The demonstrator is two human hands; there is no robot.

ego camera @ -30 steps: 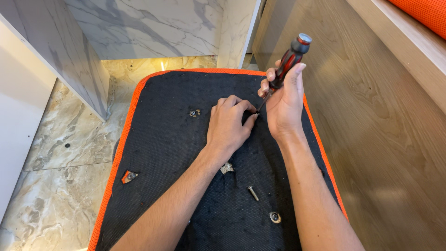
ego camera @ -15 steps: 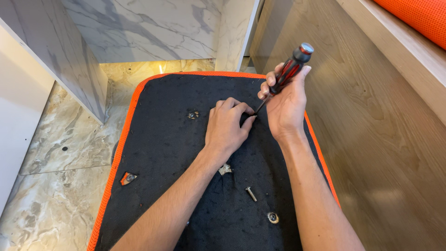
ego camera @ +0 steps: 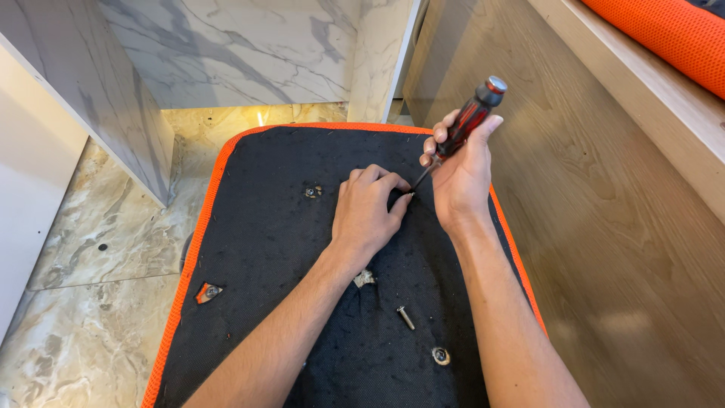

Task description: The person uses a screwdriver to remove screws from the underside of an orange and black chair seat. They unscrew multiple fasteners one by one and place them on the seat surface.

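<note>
A black fabric panel with an orange mesh border (ego camera: 249, 249) lies flat on the marble floor. My right hand (ego camera: 461, 177) grips a red-and-black screwdriver (ego camera: 467, 121), held upright and tilted, its tip down on the fabric. My left hand (ego camera: 366, 211) rests on the panel with its fingers pinched right at the tip; what they pinch is hidden. A loose silver screw (ego camera: 405, 317) lies on the fabric near my forearms.
Screw holes with metal fittings show in the fabric: one beside my left hand (ego camera: 310, 191), one at the left edge (ego camera: 208, 292), one near the front (ego camera: 440, 355), and a torn spot (ego camera: 365, 279). A wooden panel (ego camera: 604, 227) rises on the right, marble walls (ego camera: 242, 45) behind.
The view has shifted slightly; both hands stay at the same spot on the fabric. The screwdriver handle has turned a little in my right hand.
</note>
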